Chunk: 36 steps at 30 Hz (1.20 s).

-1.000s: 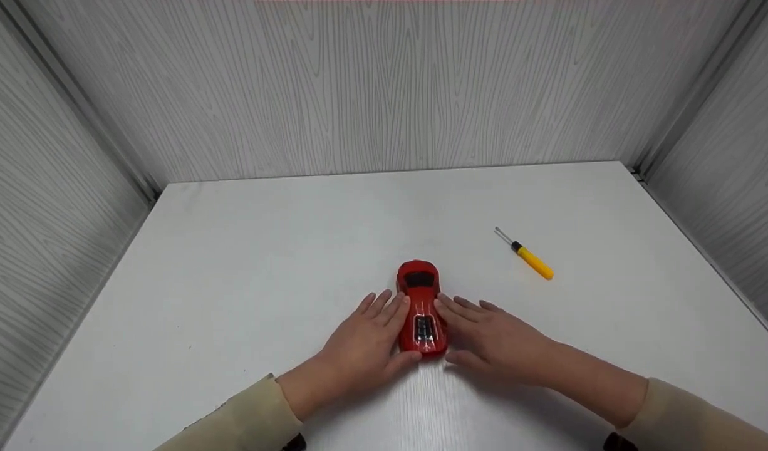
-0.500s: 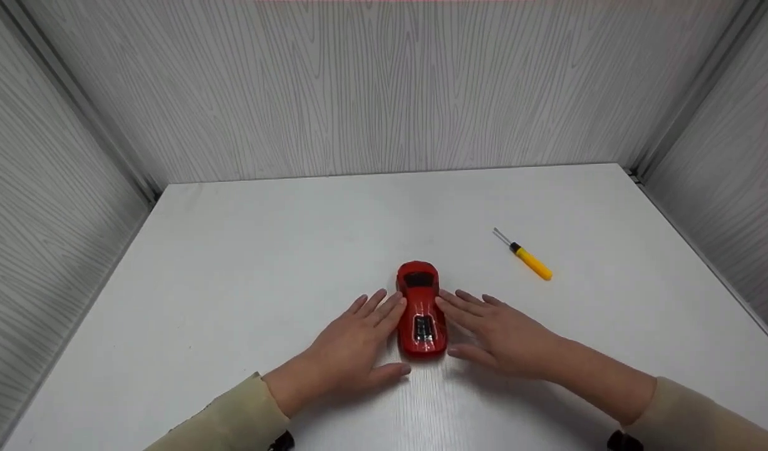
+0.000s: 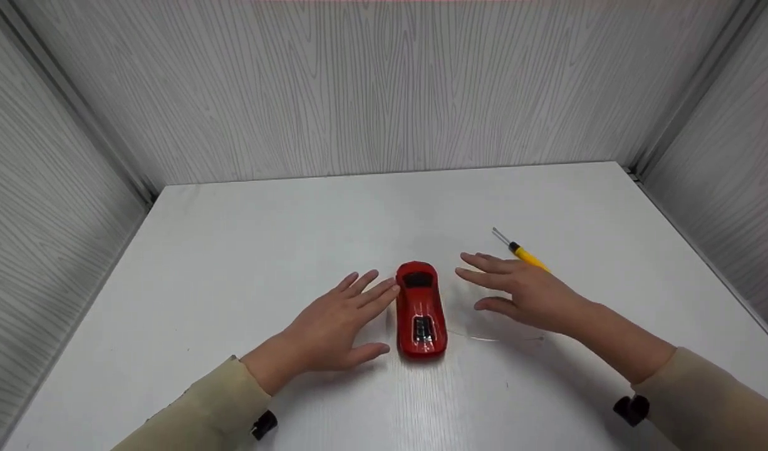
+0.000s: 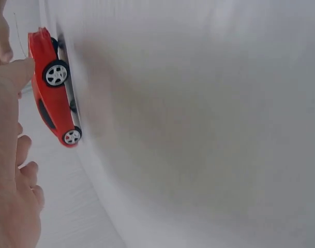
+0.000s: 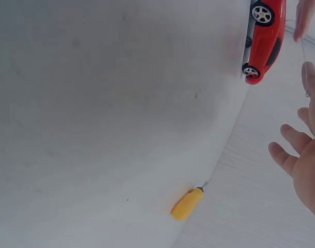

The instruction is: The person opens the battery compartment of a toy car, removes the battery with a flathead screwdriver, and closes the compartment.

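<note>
A red toy car (image 3: 421,313) stands on its wheels on the white table, its dark windshield toward the far side. Beside its left flank is my left hand (image 3: 327,326), fingers straight and fingertips right at the car's side, thumb spread away. To the right of the car hovers my right hand (image 3: 528,291), its fingers extended and apart from the car, holding nothing. Part of the yellow-handled screwdriver (image 3: 527,255) is hidden behind that hand. A thin pale strand (image 3: 484,339) shows between the car's right side and the right forearm.
The white table (image 3: 265,238) carries the car and the screwdriver. Grey wood-grain panels enclose it at the back (image 3: 384,88), on the left (image 3: 52,207) and on the right (image 3: 728,163). A black band (image 3: 631,410) shows at the right sleeve.
Both hands have drawn away from the car's sides, the right one farther, up and to the right. The car has stayed in place. A thin strand now shows beside it.
</note>
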Motion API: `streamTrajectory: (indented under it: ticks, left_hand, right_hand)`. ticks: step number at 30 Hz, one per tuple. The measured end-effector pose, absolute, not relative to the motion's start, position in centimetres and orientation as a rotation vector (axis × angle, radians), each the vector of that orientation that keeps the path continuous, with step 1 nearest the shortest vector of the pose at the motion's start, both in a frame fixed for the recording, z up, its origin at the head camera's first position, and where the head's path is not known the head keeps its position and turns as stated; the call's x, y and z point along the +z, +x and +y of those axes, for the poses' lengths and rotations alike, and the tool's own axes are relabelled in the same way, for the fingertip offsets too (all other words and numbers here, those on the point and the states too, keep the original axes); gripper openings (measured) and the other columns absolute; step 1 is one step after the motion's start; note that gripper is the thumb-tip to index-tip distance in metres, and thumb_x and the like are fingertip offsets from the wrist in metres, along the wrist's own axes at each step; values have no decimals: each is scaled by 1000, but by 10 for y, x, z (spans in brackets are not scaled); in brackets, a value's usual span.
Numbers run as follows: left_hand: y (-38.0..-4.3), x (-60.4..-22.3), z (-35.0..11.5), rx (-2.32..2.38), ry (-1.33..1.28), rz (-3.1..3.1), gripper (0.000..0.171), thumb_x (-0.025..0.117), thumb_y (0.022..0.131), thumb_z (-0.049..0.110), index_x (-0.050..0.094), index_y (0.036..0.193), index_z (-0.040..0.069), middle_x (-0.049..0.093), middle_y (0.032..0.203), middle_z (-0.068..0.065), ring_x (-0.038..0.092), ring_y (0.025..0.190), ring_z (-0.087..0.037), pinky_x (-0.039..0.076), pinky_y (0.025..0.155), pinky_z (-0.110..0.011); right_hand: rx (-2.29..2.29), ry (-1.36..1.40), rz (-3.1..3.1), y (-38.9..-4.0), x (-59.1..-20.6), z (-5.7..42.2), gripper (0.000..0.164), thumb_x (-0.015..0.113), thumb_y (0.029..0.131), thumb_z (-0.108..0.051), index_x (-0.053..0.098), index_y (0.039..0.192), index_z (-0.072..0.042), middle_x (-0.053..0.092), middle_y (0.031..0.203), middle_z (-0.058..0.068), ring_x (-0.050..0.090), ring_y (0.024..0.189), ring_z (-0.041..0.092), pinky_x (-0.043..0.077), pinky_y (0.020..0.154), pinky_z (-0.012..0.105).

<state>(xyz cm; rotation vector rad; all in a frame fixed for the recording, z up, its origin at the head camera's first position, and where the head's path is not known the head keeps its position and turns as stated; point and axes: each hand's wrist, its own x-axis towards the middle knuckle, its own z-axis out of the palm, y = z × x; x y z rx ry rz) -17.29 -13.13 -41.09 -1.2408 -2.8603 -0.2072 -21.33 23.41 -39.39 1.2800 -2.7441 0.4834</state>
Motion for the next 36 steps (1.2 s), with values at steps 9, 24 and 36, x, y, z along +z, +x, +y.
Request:
streamTrajectory:
  ticks: [9, 24, 36]
  left_hand:
    - [-189, -418, -132, -70, -1327, -2801, 88, 69, 99, 54, 30, 169, 18, 28, 173, 1, 18, 162, -26, 13, 130, -43]
    - [-197, -423, -129, 10, -1436, -2711, 81, 72, 101, 45, 35, 167, 16, 35, 171, -3, 24, 160, -28, 19, 129, -44]
    - [-200, -426, -122, -30, -1437, -2673, 74, 70, 102, 45, 42, 164, 16, 42, 166, -4, 33, 157, -28, 24, 128, -43]
  right_hand:
    - [423, 1365, -2751, -222, -418, 224, 69, 85, 92, -28, 58, 155, -21, 53, 160, 5, 53, 143, 27, 50, 110, 53]
    - [310, 1571, -2596, -224, -426, 200, 73, 85, 93, -25, 53, 159, -25, 53, 159, 3, 56, 141, 30, 52, 108, 54]
    - [370, 1550, -2538, -225, -431, 197, 68, 88, 89, -21, 62, 151, -19, 63, 148, 5, 63, 133, 25, 57, 102, 48]
